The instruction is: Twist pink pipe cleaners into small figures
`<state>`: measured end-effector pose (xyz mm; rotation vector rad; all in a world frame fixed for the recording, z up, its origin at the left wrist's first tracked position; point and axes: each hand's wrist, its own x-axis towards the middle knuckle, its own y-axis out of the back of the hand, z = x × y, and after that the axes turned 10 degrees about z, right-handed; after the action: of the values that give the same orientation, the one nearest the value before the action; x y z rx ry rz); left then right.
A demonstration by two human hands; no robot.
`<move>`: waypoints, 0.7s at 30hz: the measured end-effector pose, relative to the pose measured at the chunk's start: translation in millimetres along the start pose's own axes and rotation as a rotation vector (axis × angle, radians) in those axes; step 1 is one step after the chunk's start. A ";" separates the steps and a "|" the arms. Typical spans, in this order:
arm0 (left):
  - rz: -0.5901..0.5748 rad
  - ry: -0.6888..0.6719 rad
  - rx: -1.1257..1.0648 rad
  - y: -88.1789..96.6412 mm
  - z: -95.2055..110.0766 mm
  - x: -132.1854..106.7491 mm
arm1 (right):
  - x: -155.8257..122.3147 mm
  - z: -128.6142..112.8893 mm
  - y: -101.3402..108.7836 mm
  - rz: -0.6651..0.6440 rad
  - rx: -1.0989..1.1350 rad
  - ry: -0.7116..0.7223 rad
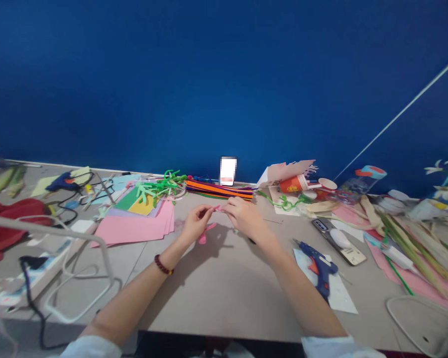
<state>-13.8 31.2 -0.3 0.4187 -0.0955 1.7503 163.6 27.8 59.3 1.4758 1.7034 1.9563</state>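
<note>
My left hand [198, 222] is closed in a pinch on one end of a pink pipe cleaner [217, 209] above the middle of the table. My right hand [242, 215] pinches the same piece from the other side, so only a short stretch shows between the fingertips. Below my left fingers hangs a looped pink part [206, 233]; whether it joins the held piece is hard to tell. Just beyond the hands lies a bundle of coloured pipe cleaners [218, 189], orange and purple among them. A dark bead bracelet [163, 265] circles my left wrist.
A phone [228, 171] stands upright against the blue wall. Pink paper sheets [134, 229] and green pipe cleaners [160, 185] lie left, beyond a power strip [41, 268]. On the right are a blue glue gun [319, 268], another phone [339, 241] and paper cups [294, 184].
</note>
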 end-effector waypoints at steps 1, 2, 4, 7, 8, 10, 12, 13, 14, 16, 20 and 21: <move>-0.017 -0.071 0.066 1.0 0.4 -0.6 | 0.3 0.2 0.4 0.021 -0.006 0.019; -0.037 -0.145 0.139 2.1 0.9 -1.4 | 0.7 0.5 0.7 0.043 -0.010 0.038; -0.083 -0.299 0.287 3.8 1.8 -3.1 | 1.6 1.7 1.2 0.093 -0.029 0.075; -0.146 -0.529 0.423 4.2 0.9 -5.4 | 3.0 6.0 1.9 0.144 -0.063 0.108; -0.163 -0.595 0.439 3.8 0.1 -6.0 | 3.3 8.2 1.9 0.149 -0.066 0.107; -0.182 -0.682 0.439 2.6 -1.4 -7.0 | 3.4 13.3 0.9 0.143 -0.046 0.086; -0.192 -0.706 0.413 1.7 -2.1 -8.2 | 3.2 18.6 -1.1 0.114 0.000 0.037; -0.195 -0.704 0.394 1.4 -2.0 -8.8 | 3.0 21.1 -2.5 0.092 0.032 0.005; -0.201 -0.697 0.373 1.3 -1.9 -9.4 | 2.8 23.4 -4.1 0.065 0.071 -0.026; -0.212 -0.677 0.331 1.1 -1.4 -10.7 | 2.3 26.9 -7.7 0.002 0.174 -0.078; -0.157 -0.632 0.243 0.4 -0.7 -12.7 | 0.2 28.9 -14.9 -0.117 0.366 -0.183; -0.125 -0.617 0.228 0.3 -0.6 -13.0 | -0.5 28.0 -16.4 -0.140 0.388 -0.216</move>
<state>-12.1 19.2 -5.0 1.0997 -0.3033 1.4623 176.9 51.7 41.8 1.5641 2.0990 1.3936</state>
